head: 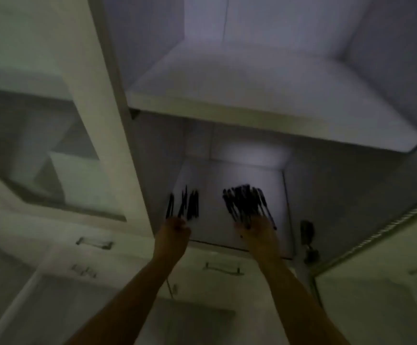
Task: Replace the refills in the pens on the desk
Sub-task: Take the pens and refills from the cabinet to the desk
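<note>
Both hands grip dark pens: the left hand (177, 226) is curled round a small, fanned bunch of slim black pens (183, 205), and the right hand (257, 230) holds a much thicker bundle of black pens (246, 204), their ends splaying up and away from the fingers. The picture is dim and smeared, so whether some of these sticks are loose refills and not whole pens cannot be told. Beyond both grips lies the pale floor of an open white cupboard compartment (209, 170), lit by a soft patch of light, with a white shelf board (252, 115) overhead. Just right of the right hand's bundle, a small dark object (306, 231) hangs by the cupboard's edge; its nature is unclear. Below the wrists run white drawer fronts with metal bar handles (223, 268). No desk shows here. This looks like the gathering step, with the stock held at the cupboard and no refill swapped yet. Next, both bundles need carrying to the desk without a pen slipping from the loose fans, then setting down in separate heaps.
</note>
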### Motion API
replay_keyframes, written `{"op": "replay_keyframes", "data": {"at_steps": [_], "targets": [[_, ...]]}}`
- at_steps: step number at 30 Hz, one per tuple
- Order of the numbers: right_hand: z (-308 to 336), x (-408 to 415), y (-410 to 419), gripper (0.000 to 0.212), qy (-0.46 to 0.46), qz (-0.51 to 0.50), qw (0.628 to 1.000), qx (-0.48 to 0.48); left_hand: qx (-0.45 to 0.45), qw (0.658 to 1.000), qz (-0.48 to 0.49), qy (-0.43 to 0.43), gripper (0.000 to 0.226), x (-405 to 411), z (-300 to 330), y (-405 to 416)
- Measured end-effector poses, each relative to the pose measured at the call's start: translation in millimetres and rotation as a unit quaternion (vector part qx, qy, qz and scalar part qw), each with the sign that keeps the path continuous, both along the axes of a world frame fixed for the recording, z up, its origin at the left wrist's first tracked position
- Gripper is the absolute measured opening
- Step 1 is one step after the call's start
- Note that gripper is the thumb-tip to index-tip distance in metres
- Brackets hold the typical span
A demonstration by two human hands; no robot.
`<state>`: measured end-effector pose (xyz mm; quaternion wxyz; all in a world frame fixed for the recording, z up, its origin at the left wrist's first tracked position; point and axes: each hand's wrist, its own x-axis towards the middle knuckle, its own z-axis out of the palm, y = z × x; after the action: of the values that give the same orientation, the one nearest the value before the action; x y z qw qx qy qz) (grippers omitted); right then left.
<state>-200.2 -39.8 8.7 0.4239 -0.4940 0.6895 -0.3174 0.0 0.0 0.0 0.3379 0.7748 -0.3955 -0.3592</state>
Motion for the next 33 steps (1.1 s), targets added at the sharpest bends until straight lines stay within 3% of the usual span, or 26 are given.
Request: {"op": "replay_keyframes", "data": {"at_steps": [2,4,7,11,17,20,22,24,27,31,33], "targets": [[-1,-2,-22,0.064,0.082,-0.006,0.996,-0.022,-0.003,0.994,-0.043,-0.104,0.035,-6,-2,-26],[2,-3,-43,0.102,0.128,-0.023,0.991,0.018,0.019,0.985,-0.036,-0.169,0.074,-13,-1,-49],[0,-5,-62,0.139,0.227,0.015,0.97,0.087,0.11,0.949,-0.034,-0.292,0.104,-22,-9,-66],[-1,-8,-84,0.151,0.306,0.084,0.933,0.171,0.173,0.932,-0.026,-0.317,0.119,-29,-12,-86],[-18,-4,-96,0.157,0.285,0.098,0.937,0.179,0.231,0.94,-0.012,-0.252,0.118,-31,-10,-106],[-23,3,-101,0.155,0.332,0.111,0.922,0.165,0.215,0.95,-0.025,-0.227,0.105,-23,-15,-108],[-25,7,-110,0.146,0.365,0.138,0.905,0.168,0.208,0.943,-0.077,-0.249,0.083,-15,-21,-112],[-27,11,-117,0.134,0.39,0.164,0.889,0.173,0.21,0.912,-0.165,-0.312,0.06,-7,-24,-116],[-29,16,-123,0.112,0.404,0.181,0.882,0.159,0.207,0.873,-0.258,-0.358,0.055,1,-24,-119],[-33,24,-129,0.072,0.388,0.188,0.885,0.174,0.219,0.878,-0.263,-0.336,0.053,5,-28,-122],[-39,26,-129,0.052,0.369,0.159,0.904,0.15,0.213,0.901,-0.217,-0.308,0.045,5,-31,-122]]}}
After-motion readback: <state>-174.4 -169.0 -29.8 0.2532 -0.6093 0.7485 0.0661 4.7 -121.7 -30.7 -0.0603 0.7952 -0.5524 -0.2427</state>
